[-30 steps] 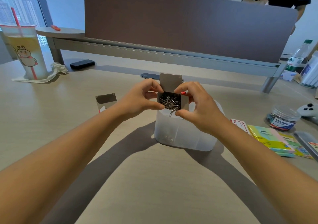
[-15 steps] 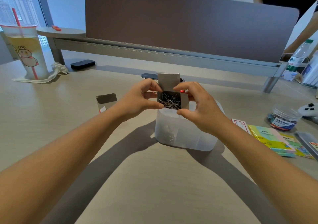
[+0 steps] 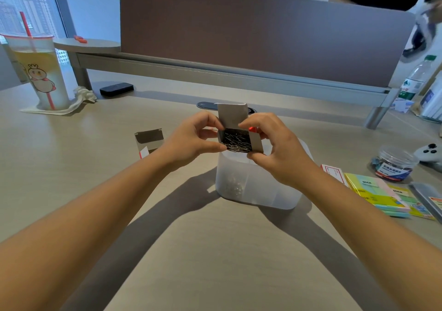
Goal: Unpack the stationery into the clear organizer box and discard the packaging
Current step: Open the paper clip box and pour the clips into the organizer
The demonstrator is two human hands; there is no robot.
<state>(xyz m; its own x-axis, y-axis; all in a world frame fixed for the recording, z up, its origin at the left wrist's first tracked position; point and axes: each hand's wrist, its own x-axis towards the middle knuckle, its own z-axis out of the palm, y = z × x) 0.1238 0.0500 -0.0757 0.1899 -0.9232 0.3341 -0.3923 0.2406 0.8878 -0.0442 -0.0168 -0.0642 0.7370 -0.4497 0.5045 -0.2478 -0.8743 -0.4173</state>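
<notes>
Both hands hold one small carton [image 3: 257, 141] just above the organizer [image 3: 258, 191], at the middle of the counter [image 3: 215, 251]. Left hand [image 3: 191, 141] pinches the carton's left side between thumb and curled fingers; right hand [image 3: 277, 148] pinches its right side the same way. The carton is open, its flap [image 3: 232, 115] stands up on the far side, and inside lie thin metal clips [image 3: 236, 141].

Going from the left: a drink cup [image 3: 38, 71] with a red straw stands on a napkin [image 3: 59, 109] at the far left. A black flat device [image 3: 116, 89] lies beyond it near the divider [image 3: 251, 35]. An empty open carton [image 3: 149, 141] lies just left of the left wrist. The organizer is clear with compartments; some small metal pieces show in its near left compartment. To the right lie a small red-and-white label pack [image 3: 332, 170], sticky notes [image 3: 373, 193], a round jar [image 3: 393, 163] and, at the far right, a water bottle [image 3: 415, 78].
</notes>
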